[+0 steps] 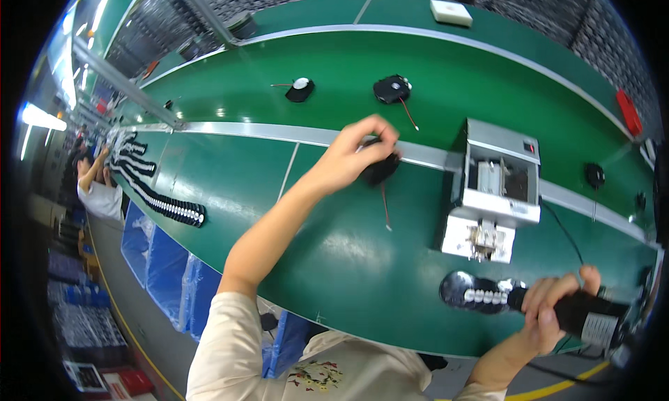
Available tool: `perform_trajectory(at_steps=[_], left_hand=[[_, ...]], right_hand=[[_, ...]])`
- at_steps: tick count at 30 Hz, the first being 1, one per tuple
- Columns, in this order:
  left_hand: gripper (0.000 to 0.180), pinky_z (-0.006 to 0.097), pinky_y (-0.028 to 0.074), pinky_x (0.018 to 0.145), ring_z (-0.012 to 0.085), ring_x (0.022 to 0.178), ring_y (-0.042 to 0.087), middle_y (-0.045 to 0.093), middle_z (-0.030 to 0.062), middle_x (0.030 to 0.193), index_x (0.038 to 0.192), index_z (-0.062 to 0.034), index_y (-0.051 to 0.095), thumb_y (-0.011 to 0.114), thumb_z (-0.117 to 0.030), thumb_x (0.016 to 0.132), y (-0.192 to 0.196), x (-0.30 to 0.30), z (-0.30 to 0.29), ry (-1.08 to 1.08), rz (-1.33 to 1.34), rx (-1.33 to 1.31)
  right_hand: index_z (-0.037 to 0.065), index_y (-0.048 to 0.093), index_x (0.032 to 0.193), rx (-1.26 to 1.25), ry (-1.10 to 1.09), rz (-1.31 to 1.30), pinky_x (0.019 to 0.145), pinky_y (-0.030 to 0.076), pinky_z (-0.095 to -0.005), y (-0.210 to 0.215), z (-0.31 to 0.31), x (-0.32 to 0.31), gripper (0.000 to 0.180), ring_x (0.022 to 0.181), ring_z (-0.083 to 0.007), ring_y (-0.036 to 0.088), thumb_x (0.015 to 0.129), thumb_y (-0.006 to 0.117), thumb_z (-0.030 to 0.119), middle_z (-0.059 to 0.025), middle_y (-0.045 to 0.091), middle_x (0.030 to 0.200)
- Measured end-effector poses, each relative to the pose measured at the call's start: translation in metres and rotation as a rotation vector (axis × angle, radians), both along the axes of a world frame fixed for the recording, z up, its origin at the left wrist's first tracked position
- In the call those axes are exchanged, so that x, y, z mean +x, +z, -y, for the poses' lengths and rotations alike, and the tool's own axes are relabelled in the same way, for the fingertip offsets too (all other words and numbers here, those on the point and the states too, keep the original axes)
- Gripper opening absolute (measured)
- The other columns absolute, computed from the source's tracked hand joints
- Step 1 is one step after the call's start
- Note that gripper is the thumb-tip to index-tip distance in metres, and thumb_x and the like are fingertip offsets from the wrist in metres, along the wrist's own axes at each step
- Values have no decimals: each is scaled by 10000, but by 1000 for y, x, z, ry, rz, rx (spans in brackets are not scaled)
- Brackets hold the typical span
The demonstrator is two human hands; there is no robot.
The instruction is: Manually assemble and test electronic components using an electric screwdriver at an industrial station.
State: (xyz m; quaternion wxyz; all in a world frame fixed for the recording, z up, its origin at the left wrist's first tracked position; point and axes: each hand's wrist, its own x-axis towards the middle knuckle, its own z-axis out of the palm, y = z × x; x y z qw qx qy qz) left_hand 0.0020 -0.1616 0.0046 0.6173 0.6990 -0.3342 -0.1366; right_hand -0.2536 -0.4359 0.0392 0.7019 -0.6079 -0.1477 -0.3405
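Note:
My left hand [357, 152] reaches to the far rail of the green bench, fingers bent and pressed together on a dark round part [382, 171]. A thin red wire [386, 206] hangs from that part onto the bench. The fingers partly cover the part and are slightly blurred. At the near right, my right hand [547, 307] is wrapped around a black electric screwdriver [589, 316] with a white label. Its front end points left at a row of black round parts with white centres [482, 296] lying on the bench.
A metal screw feeder [498, 181] stands between my hands. Black parts with wires [392, 88] [300, 89] [594, 176] lie on the bright green belt beyond. A long row of stacked parts [164, 204] is at left. Blue bins [164, 275] stand below the bench edge. Another person [101, 195] works far left.

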Motion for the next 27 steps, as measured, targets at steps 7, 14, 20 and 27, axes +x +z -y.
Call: perform_trajectory(at_steps=[7,14,20,27], left_hand=[[60,357,442,940,266,1125,582,573,138,1155,923,-10,583,607,-48,884,-66,-95,-44,54,93,117],[281,348,461,880,274,1053,564,522,121,1079,824,-46,587,807,-165,697,-21,-125,-48,188,387,480],[276,359,509,813,302,996,578,507,122,1053,799,-58,607,823,-122,640,-31,-151,-15,17,464,520],[240,454,459,978,342,1160,535,560,113,1144,921,-65,699,740,-11,691,-41,-177,59,-418,538,105]], right_hand=[[-17,304,1332,95,15,-29,456,422,-260,0,-13,4,690,435,-105,444,772,697,66,-23,469,640],[-19,318,1320,101,-2,-29,452,421,-252,2,-14,2,665,443,-105,439,760,671,50,-20,445,633],[-32,324,1321,140,-2,-47,464,427,-253,5,-15,3,685,463,-115,466,735,673,29,-26,464,627],[-37,331,1305,157,67,-65,479,429,-246,4,-11,4,682,472,-120,478,717,673,13,-37,480,628]])
